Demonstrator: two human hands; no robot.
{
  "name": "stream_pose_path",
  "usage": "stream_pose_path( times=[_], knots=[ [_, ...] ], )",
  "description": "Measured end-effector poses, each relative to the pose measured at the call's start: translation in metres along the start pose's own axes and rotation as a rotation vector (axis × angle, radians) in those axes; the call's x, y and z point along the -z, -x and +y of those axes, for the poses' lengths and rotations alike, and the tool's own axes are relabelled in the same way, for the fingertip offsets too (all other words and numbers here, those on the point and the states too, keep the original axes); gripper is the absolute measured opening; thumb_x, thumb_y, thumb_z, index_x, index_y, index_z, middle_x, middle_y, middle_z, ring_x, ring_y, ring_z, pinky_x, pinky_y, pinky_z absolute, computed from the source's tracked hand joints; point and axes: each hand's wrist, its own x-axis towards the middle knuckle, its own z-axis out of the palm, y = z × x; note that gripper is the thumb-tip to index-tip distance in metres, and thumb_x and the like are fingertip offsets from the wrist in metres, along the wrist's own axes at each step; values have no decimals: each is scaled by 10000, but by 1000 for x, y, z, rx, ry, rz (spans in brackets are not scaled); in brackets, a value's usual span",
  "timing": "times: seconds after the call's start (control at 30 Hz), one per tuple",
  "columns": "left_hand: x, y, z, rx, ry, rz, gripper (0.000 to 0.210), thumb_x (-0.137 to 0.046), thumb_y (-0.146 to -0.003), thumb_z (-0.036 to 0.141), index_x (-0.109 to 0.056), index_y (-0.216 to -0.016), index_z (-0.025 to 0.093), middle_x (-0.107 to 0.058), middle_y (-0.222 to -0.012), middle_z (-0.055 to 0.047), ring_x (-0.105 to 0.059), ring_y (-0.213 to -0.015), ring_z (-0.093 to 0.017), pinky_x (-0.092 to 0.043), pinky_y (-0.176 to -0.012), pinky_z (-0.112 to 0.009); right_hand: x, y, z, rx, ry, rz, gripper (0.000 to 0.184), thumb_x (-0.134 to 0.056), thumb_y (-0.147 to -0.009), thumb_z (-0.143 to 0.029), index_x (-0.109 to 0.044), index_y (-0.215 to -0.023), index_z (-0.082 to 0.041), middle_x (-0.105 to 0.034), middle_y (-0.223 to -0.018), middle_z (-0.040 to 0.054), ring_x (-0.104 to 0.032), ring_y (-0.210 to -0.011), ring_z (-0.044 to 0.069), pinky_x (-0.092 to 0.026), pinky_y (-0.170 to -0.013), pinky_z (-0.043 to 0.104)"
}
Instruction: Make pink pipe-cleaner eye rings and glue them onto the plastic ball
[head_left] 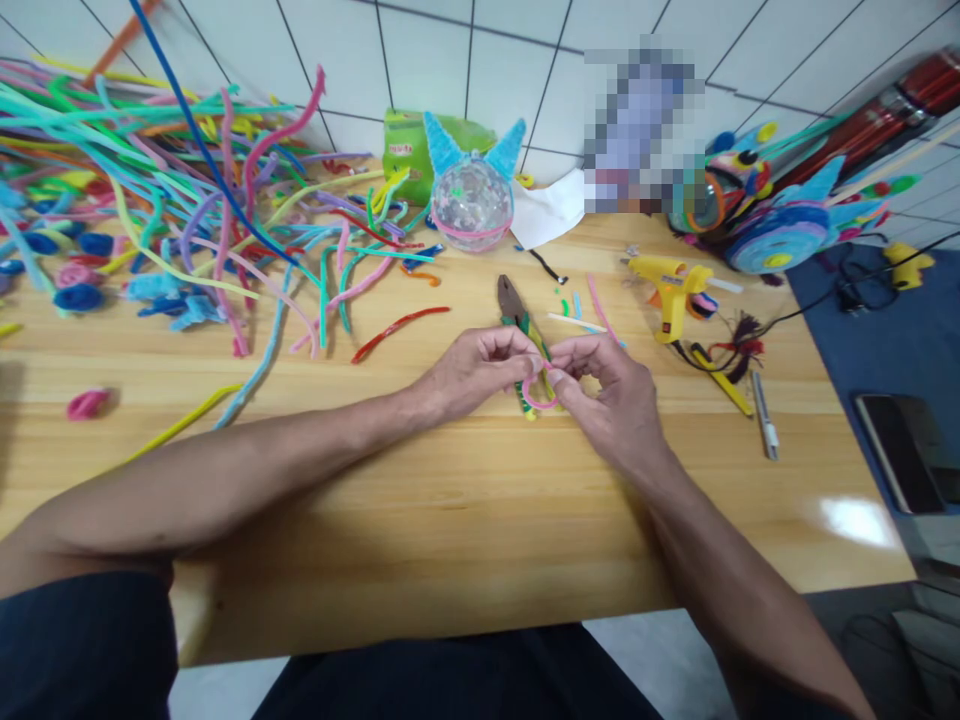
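Between both hands is a pink pipe cleaner (541,403), bent into a small loop. My left hand (484,372) pinches it at the upper left of the loop. The fingers of my right hand (606,392) are closed on it at the other side. Pliers (511,300) with green and yellow handles lie on the table just behind and under the loop, their handles partly hidden by my hands. Beyond them stands a clear ball (472,200) with two fuzzy blue ears and a pink band around it.
A big heap of coloured pipe cleaners (172,170) covers the back left of the table (420,540). At the right are a yellow glue gun (675,290) with a cord, a yellow cutter (724,382), a pen (765,415) and a blue craft figure (780,230). A green packet (405,160) stands behind.
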Motion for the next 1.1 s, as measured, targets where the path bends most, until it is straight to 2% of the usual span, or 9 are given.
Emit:
stream_pose_path(
  times=[0.17, 0.37, 0.57, 0.7, 0.8, 0.93, 1.1],
  knots=[
    [0, -1, -1, -19, 0, 24, 206, -836, -876, 341, -742, -872, 158, -730, -749, 10, -579, -646, -85, -471, -661, -241, -4, 1, 6, -37, -27, -1, 91, -773, -914, -297, -731, -986, -264, -781, -865, -7, -723, -765, 168, -613, -742, 340],
    [0, 1, -1, -18, -78, -6, 301, -852, -906, 427, -739, -888, 149, -761, -816, -25, -651, -738, -119, -519, -739, -264, -4, 1, 5, 15, 27, 25, 77, -735, -906, -250, -735, -980, -269, -776, -835, -13, -708, -734, 163, -608, -727, 330],
    [2, 2, 0, -25, -96, -12, 354, -871, -905, 477, -742, -870, 149, -746, -800, -19, -650, -739, -123, -521, -746, -262, -4, 2, 2, 24, 50, 17, 66, -719, -913, -243, -732, -970, -274, -770, -822, -5, -692, -725, 168, -604, -712, 324],
    [3, 2, 2, -31, -73, -18, 341, -870, -905, 464, -737, -876, 152, -758, -815, -24, -655, -742, -127, -530, -752, -266, 1, 0, 0, -19, 8, -18, 110, -743, -907, -262, -712, -1013, -263, -766, -850, -9, -689, -742, 170, -590, -728, 328],
    [3, 1, 4, -36, -75, 0, 309, -862, -913, 439, -731, -875, 162, -735, -777, -9, -613, -695, -115, -509, -711, -256, 10, -6, -1, -51, 0, -2, 70, -739, -942, -307, -688, -956, -261, -760, -894, 0, -687, -805, 179, -569, -774, 339],
    [2, 1, 4, -25, -57, 16, 324, -864, -917, 457, -724, -868, 169, -723, -749, -5, -576, -659, -109, -490, -680, -252, 21, -13, -1, -114, -32, -14, 164, -696, -1002, -363, -662, -881, -259, -717, -825, -9, -656, -781, 181, -532, -742, 324],
    [2, 2, 2, -10, -23, 10, 346, -870, -924, 487, -748, -893, 165, -744, -786, -17, -588, -668, -110, -496, -690, -257, 24, -3, 7, -104, -35, 13, 283, -675, -1060, -448, -660, -847, -262, -709, -769, -12, -651, -729, 180, -519, -707, 316]
  ],
)
